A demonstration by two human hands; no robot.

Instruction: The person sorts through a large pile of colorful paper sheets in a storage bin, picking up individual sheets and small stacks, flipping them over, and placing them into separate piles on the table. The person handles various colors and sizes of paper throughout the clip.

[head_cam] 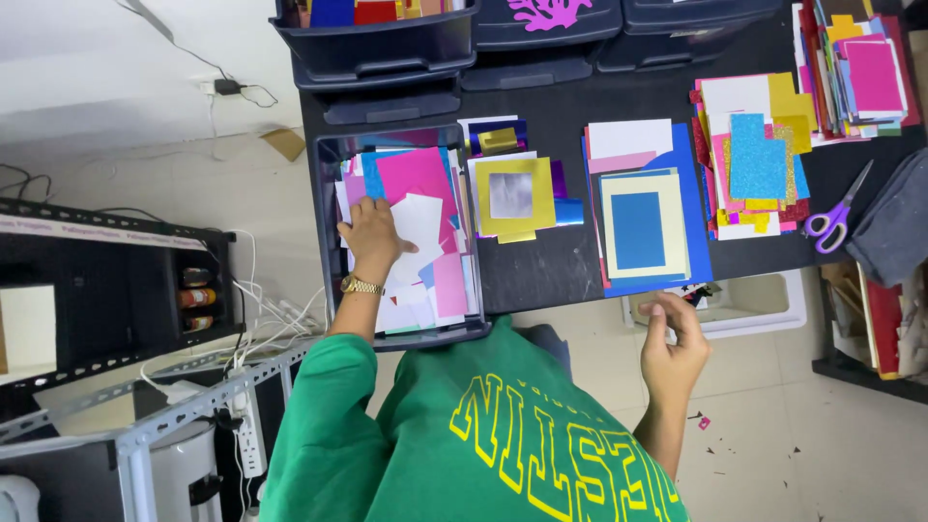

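My left hand (pixel 370 235), with a gold watch on the wrist, rests inside a dark plastic drawer (pixel 329 280) filled with several loose coloured paper sheets (pixel 420 208); its fingers lie on a white sheet. My right hand (pixel 671 345) hovers below the black table's (pixel 541 271) front edge, fingers pinched on a small dark scrap of paper. Just above it lies a stack of blue and cream paper (pixel 643 227). A yellow paper frame with a silver centre (pixel 513 198) sits between the drawer and that stack.
Purple-handled scissors (pixel 834 220) lie at the table's right, beside piles of glitter paper (pixel 759 155). Dark storage drawers (pixel 435 43) line the back. A white bin (pixel 754 304) stands on the floor below. A metal shelf (pixel 126 290) and cables stand to the left.
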